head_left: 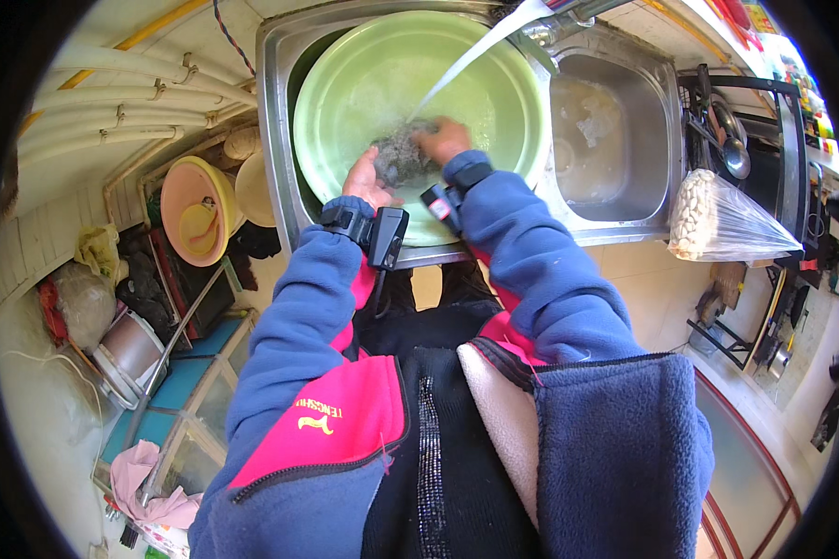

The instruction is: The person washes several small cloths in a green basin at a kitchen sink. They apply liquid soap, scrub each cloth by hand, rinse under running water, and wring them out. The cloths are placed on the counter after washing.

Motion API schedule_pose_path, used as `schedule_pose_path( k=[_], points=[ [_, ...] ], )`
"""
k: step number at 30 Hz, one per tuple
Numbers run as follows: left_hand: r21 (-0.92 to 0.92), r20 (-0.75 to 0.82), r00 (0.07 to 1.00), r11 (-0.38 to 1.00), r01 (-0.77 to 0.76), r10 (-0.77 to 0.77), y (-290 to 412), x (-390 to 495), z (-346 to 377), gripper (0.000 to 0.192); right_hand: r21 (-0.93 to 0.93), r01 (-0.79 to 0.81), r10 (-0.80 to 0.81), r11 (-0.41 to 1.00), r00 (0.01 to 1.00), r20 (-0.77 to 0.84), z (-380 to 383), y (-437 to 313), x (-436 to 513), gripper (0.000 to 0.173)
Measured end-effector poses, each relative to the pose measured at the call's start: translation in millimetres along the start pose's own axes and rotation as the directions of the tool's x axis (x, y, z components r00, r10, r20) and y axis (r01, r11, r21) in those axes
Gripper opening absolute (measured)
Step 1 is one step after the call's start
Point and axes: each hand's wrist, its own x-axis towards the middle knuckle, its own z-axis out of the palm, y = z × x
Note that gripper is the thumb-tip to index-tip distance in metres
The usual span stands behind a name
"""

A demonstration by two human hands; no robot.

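A large light-green plastic basin (363, 77) rests in the left bowl of a steel double sink. From the faucet (545, 31), a white stream of water (468, 59) runs down onto a dark grey, wet, clump-like thing (405, 157) inside the basin; its exact kind cannot be told. My left hand (369, 183) is at the clump's lower left side, palm turned up and fingers against it. My right hand (446, 142) has its fingers closed on the clump's upper right part and looks slightly blurred. Both wrists wear black strapped devices.
The sink's right bowl (629, 168) holds some cloudy water and a translucent scrap. A clear plastic bag of pale, nut-like pieces (696, 216) hangs to its right, beside a rack with a ladle (735, 157). Left of the sink stand a pink and yellow basin (175, 189) and white wall pipes (119, 63).
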Motion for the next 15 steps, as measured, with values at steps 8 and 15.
schedule_pose_path(
  k=[8, 15],
  points=[
    [-0.142, 0.215, 0.97, 0.986, -0.086, 0.116, 12, 2, -2, 0.037, 0.697, 0.063, -0.373, 0.714, 0.877, 0.303, -12, -49, -58, 0.033],
    [-0.242, 0.452, 0.854, 0.957, -0.16, 0.257, -5, -3, 22, 0.023, -0.077, 0.419, -0.426, 0.905, 0.881, -0.205, -28, -54, -45, 0.038]
  ],
)
